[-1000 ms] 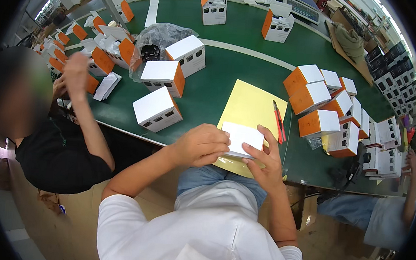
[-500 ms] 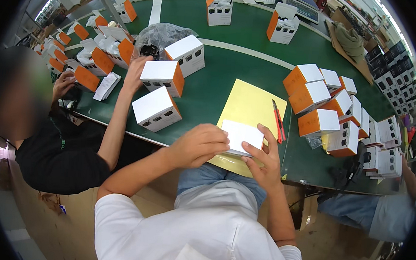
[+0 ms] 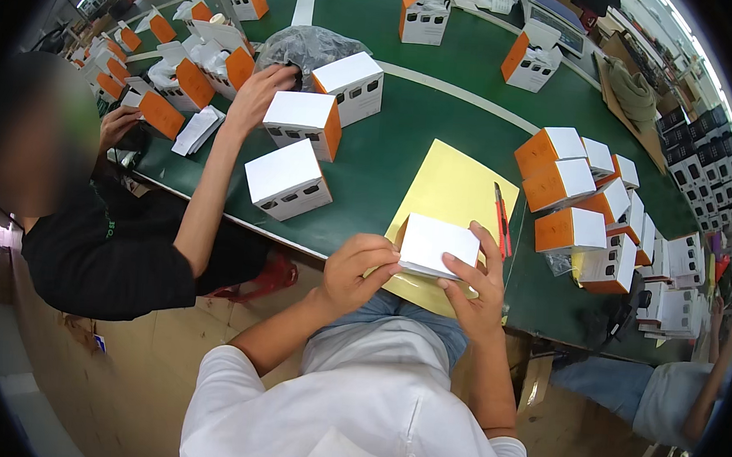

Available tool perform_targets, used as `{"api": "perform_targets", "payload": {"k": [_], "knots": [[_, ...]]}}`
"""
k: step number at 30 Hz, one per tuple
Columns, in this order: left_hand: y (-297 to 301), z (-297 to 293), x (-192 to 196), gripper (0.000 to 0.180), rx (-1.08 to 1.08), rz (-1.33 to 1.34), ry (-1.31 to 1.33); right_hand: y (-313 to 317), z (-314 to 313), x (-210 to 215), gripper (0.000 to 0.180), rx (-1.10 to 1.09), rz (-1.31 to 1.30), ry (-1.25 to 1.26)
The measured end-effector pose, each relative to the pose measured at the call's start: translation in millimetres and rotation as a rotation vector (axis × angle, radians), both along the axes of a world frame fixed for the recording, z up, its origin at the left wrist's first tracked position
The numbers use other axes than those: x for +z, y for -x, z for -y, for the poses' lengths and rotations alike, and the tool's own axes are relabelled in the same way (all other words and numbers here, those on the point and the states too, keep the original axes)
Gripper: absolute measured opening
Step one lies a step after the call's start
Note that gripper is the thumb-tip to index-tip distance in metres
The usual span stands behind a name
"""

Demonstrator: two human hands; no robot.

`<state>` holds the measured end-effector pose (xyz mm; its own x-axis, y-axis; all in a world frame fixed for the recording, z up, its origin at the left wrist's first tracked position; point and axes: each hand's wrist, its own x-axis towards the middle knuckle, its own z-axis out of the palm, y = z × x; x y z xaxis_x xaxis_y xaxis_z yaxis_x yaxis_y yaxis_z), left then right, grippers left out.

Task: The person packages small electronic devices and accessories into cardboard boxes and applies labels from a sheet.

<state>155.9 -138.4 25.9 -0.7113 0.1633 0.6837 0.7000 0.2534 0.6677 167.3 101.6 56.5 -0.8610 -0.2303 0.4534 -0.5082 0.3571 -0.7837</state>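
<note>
A small white box [image 3: 441, 240] with an orange side stands in front of me, its plain white top facing up. My left hand [image 3: 357, 271] pinches the near left corner of this box with thumb and fingertips. On the other side, my right hand [image 3: 473, 284] grips the box's right end, its fingers curled over the top and near edge. Under the box lies a yellow sheet [image 3: 449, 179] on the green table. A red utility knife [image 3: 501, 223] rests along the sheet's right edge.
Closed white-and-orange boxes [image 3: 566, 184] cluster on the right; a few more [image 3: 288, 178] stand on the left. A co-worker's hand [image 3: 266, 88] reaches to a grey plastic bag [image 3: 314, 51]. Open boxes [image 3: 180, 83] line the far left. Another person sits at the right.
My left fingers have come together at the box's near left corner. The box's orange left side shows more now. The whole view has shifted a little, and the co-worker's hand remains by the bag.
</note>
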Motion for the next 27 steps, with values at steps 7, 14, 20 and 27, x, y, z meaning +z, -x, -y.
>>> {"api": "perform_targets", "payload": {"k": [7, 14, 20, 27], "knots": [[43.1, 12.1, 35.4, 0.025, -0.205, 0.212, -0.099, 1.9, 8.5, 26.4, 0.044, -0.096, 0.054, -0.102], [52.4, 10.2, 16.4, 0.027, -0.257, -0.309, 0.257, -0.5, 9.2, 44.8, 0.042, -0.146, 0.049, -0.252], [42.1, 0.8, 18.1, 0.028, -0.22, -0.19, 0.142, 2.3, 15.3, 64.8, 0.037, -0.15, -0.004, -0.479], [29.0, -2.5, 8.4, 0.029, -0.18, -0.162, 0.189, 2.8, 13.3, 56.4, 0.035, -0.042, -0.109, -0.568]]}}
